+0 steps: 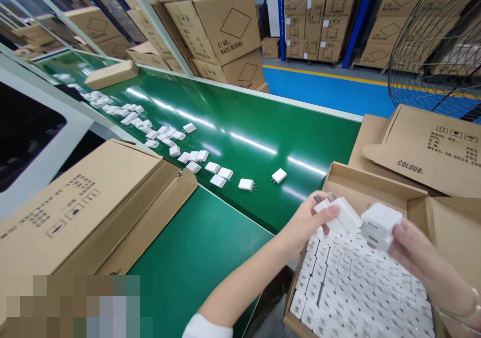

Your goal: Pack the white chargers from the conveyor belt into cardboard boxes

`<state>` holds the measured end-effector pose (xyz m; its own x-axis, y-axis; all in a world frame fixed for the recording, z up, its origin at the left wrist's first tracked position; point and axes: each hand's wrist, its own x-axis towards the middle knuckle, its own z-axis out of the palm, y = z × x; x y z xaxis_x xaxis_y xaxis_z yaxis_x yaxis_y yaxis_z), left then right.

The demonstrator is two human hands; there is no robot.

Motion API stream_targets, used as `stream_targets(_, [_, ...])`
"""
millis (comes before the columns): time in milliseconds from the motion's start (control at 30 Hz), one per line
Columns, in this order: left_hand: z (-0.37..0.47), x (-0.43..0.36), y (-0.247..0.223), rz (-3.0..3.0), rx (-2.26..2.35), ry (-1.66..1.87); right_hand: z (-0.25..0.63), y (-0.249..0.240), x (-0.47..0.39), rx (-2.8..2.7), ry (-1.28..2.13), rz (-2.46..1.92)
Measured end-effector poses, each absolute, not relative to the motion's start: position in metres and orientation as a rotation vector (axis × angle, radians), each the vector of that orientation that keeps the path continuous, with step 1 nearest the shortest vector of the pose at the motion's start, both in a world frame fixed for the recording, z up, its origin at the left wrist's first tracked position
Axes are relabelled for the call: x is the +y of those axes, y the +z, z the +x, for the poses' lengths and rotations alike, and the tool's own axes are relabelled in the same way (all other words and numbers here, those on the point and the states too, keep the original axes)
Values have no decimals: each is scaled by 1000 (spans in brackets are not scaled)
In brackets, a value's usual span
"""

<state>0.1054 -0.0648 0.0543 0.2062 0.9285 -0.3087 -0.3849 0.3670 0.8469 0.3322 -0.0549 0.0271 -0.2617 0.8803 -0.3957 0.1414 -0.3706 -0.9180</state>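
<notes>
Hands [313,212] gripping white chargers [347,215] above charger-filled carton [379,187]; nearby box [424,147] reads "COLOUR:"; stacked box [225,24], "MADE IN CHINA".

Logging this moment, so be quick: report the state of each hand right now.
Left hand: closed on white plug chargers, metal prongs showing.
Right hand: closed on white USB chargers, two port slots showing.

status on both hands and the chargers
left hand holding white chargers; right hand gripping more, both above open box packed with chargers; fan beyond
</notes>
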Motion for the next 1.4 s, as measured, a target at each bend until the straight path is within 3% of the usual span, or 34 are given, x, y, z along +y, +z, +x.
stream_targets(167, [110, 0, 38, 1840, 1237, 644, 353, 15, -4, -1885, 988, -1807])
stream_targets(233, [115, 15, 24, 2196, 1245, 429, 347, 2, 3, -2068, 864, -1849])
stream_targets(367, [123, 17, -3, 2488, 1184, 92, 323, -15, -2, -2218, 1174, -1560])
stream_targets(500, [115, 5, -5, 2613, 1257, 195, 314, -11, -8, -2291, 1325, -1418])
stream_targets(600, [80, 0, 5, 2557, 1477, 266, 316, 1, 0, -2443, 1124, -1496])
stream_targets(700, [22, -5, 6, 2249, 1888, -8, 297, 16, 14, -2603, 608, -1497])
stream_targets(867, [-43, -19, -21, 2038, 2080, -223, 197, 19, 40, -2869, 84, -1541])
stream_targets(1033, [-62, -24, -26, 2055, 1991, -202, 135, -5, 54, -3021, 8, -1459])
stream_targets(1267, [-135, -34, -10, 1974, 2114, -129, 141, -20, 61, -3247, 3, -846])
stream_targets(1400, [-156, -36, -9, 1994, 2082, -100, 109, -13, 70, -3179, 53, -914])
